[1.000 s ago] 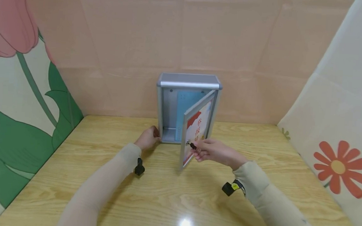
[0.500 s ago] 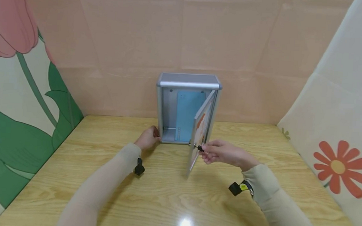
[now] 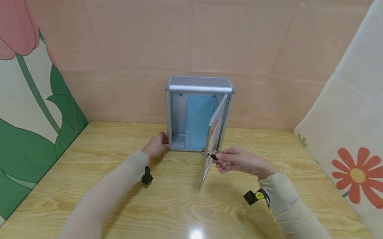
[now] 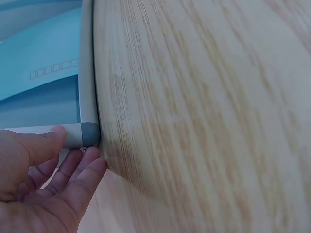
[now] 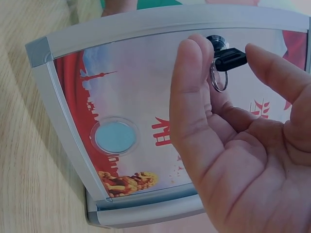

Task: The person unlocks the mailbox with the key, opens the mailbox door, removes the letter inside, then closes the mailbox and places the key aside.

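At the back of the wooden worktop (image 3: 186,207), against the pink wall (image 3: 196,35), a grey metal box (image 3: 200,84) stands upright with its door (image 3: 214,135) swung out on the right-hand hinge, so the inside shows from the front. A pale blue card (image 3: 197,125) leans against the back wall of the box.

The left hand (image 3: 157,145) rests at the lower left corner of the box; in the left wrist view its thumb lies on the grey frame corner (image 4: 88,134) and the other fingers (image 4: 77,170) are loosely curled below it, touching the worktop edge of the box.

The right hand (image 3: 238,160) is at the free edge of the door, near its lower part. Its fingers (image 5: 194,97) and thumb are narrow around a small black key (image 5: 228,59) that sits in the lock, with a metal ring (image 5: 218,77) hanging from it. The door's outer face carries a red and white printed picture (image 5: 126,141) with a round pale window in it.

A small black strap piece shows at each wrist, on beige sleeves (image 3: 291,213). Flower-patterned screens (image 3: 359,173) stand at both sides of the worktop
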Tool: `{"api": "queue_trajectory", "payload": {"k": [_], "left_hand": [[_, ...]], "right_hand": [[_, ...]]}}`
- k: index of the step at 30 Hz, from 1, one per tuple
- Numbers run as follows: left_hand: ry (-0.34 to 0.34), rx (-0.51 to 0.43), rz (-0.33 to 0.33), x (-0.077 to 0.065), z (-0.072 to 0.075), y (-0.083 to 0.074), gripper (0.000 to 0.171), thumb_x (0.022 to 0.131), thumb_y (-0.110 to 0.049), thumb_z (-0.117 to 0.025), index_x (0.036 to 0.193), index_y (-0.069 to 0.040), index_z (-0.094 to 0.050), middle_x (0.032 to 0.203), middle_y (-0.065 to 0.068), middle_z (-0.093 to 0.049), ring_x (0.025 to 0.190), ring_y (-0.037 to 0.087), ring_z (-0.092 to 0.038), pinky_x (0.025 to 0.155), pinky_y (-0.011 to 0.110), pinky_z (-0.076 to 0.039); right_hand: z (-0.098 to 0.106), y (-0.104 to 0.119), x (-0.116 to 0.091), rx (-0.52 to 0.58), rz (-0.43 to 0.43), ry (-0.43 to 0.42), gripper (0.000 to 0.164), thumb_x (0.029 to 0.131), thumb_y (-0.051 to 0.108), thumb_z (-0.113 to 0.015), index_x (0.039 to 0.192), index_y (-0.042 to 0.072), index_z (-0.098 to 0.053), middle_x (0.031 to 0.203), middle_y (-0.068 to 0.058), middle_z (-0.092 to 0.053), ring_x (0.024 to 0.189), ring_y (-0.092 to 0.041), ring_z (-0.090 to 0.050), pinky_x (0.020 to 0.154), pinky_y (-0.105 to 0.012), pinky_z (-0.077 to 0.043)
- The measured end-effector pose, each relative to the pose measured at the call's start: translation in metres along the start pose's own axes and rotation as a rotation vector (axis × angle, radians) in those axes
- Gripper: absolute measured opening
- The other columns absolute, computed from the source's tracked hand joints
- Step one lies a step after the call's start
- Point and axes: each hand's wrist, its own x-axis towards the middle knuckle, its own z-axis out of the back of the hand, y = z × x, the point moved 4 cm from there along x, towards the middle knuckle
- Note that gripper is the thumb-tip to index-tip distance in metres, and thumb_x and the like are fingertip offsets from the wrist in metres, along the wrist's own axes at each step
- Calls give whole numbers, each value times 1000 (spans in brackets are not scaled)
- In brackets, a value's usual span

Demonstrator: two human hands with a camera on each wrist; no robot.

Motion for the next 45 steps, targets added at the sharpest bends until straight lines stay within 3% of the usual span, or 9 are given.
{"api": "queue_trajectory", "payload": {"k": [10, 16, 23, 27, 30, 32, 34, 38, 45], "left_hand": [[6, -5, 13, -2, 1, -2, 22, 92, -11, -65, 106, 1, -53, 99, 15, -60, 90, 26, -58, 79, 38, -49], [3, -12, 11, -2, 1, -2, 21, 92, -10, -64, 106, 1, -53, 98, 16, -60, 90, 27, -58, 79, 38, -49], [13, 100, -2, -6, 4, -7, 14, 91, -11, -65, 92, 3, -62, 86, 12, -64, 76, 21, -59, 71, 34, -51], [173, 264, 39, -14, 3, -25, 21, 90, -19, -65, 77, -3, -67, 72, 7, -65, 61, 18, -56, 59, 30, -47], [358, 267, 15, -19, -2, -52, 28, 94, -29, -62, 91, -2, -70, 84, 12, -70, 72, 24, -64, 65, 32, -52], [403, 202, -27, -19, -4, -72, 37, 97, -33, -58, 111, 0, -66, 101, 16, -69, 85, 26, -66, 72, 34, -54], [369, 129, -83, -16, -5, -90, 48, 99, -34, -54, 129, 3, -55, 116, 19, -64, 99, 28, -64, 82, 37, -54], [162, 42, -118, 0, -5, -113, 64, 101, -34, -51, 147, 4, -27, 141, 23, -45, 127, 32, -49, 103, 42, -45], [-170, -173, 4, 31, -18, -107, 64, 100, -27, -53, 148, 3, -22, 149, 25, -33, 138, 36, -35, 112, 46, -34]], "right_hand": [[3, 1, 0, -183, -13, -49, 36, 103, 22, -45, 117, -10, -54, 101, -9, -68, 93, -19, -66, 88, -39, -55], [2, -2, 1, -183, -32, -82, 39, 103, 27, -47, 117, -9, -53, 109, -20, -64, 96, -23, -65, 87, -37, -55], [-1, -2, 3, -163, -47, -97, 34, 103, 27, -46, 114, -4, -55, 104, -11, -66, 94, -21, -65, 91, -45, -53], [0, -3, 3, -165, -55, -100, 35, 103, 28, -47, 115, -4, -55, 104, -10, -66, 95, -21, -65, 90, -42, -53], [1, -3, 1, -170, -58, -102, 36, 103, 29, -46, 116, -4, -55, 104, -9, -66, 95, -21, -65, 89, -39, -54], [2, -3, 0, -169, -60, -102, 37, 103, 28, -46, 116, -5, -55, 104, -8, -66, 95, -21, -65, 89, -39, -54], [3, -3, -1, -168, -54, -93, 36, 103, 27, -45, 115, -6, -54, 103, -8, -66, 94, -20, -65, 89, -40, -54], [3, -3, -1, -153, -41, -82, 34, 104, 25, -45, 114, -6, -53, 102, -8, -66, 93, -18, -65, 87, -37, -55], [1, -4, 0, -162, -24, -66, 39, 103, 26, -46, 118, -10, -50, 106, -8, -65, 95, -19, -65, 89, -38, -54]]}}
